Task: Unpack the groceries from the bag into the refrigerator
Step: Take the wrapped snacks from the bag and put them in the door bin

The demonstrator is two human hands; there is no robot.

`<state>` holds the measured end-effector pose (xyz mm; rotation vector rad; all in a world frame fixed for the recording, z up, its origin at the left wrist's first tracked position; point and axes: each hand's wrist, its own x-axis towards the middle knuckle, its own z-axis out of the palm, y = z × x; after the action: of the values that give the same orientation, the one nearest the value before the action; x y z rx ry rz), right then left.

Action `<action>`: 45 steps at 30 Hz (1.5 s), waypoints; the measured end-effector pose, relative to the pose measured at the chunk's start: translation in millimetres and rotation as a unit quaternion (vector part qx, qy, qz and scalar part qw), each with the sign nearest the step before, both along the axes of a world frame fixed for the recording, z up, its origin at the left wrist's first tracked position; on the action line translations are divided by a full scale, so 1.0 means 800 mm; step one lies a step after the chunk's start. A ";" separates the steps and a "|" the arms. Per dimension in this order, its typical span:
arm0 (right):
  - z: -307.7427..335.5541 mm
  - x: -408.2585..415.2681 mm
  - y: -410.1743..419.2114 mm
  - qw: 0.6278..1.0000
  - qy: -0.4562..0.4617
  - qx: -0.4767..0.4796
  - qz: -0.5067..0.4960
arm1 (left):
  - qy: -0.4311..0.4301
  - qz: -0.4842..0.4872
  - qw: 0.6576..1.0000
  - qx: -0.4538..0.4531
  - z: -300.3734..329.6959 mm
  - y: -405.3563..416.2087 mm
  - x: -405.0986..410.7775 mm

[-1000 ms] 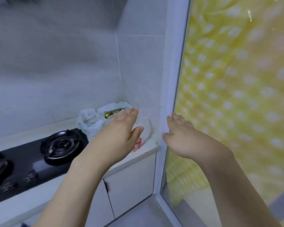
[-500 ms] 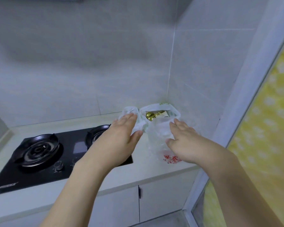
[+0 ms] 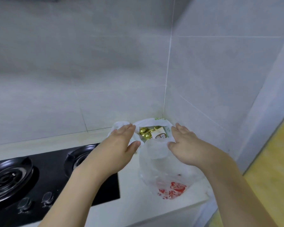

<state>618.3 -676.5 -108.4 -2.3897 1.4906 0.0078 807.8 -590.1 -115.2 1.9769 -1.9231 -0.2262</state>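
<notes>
Where bag [image 3: 162, 163] gapes, gold-wrapped items [image 3: 144, 132], packet [image 3: 160, 135]

bag [image 3: 162, 163]: on counter [image 3: 131, 177], in the corner where back wall [image 3: 72, 71] meets side wall [image 3: 220, 79]
bag contents: wrapped items [image 3: 145, 132] left, packet [image 3: 159, 135] right, both inside the open mouth
stove [image 3: 39, 177]: set in counter, left of bag
left hand [image 3: 121, 141]: at bag's left rim, in front of bag handle [image 3: 120, 125]
right hand [image 3: 185, 143]: at bag's right rim
hands: either side of the opening, apart
</notes>
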 end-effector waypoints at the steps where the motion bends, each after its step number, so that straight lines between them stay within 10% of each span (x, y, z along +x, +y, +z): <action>1: -0.002 0.005 -0.016 1.000 0.000 -0.002 0.004 | -0.003 0.008 1.000 -0.002 0.001 -0.012 0.005; 45: -0.277 0.207 -0.549 0.982 0.085 0.168 0.032 | 0.076 -0.032 0.961 0.263 -0.238 -0.517 0.178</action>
<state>783.9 -1116.0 -330.3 -2.2037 1.3560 0.4536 950.4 -1003.4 -305.4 2.1269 -1.9671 -0.9656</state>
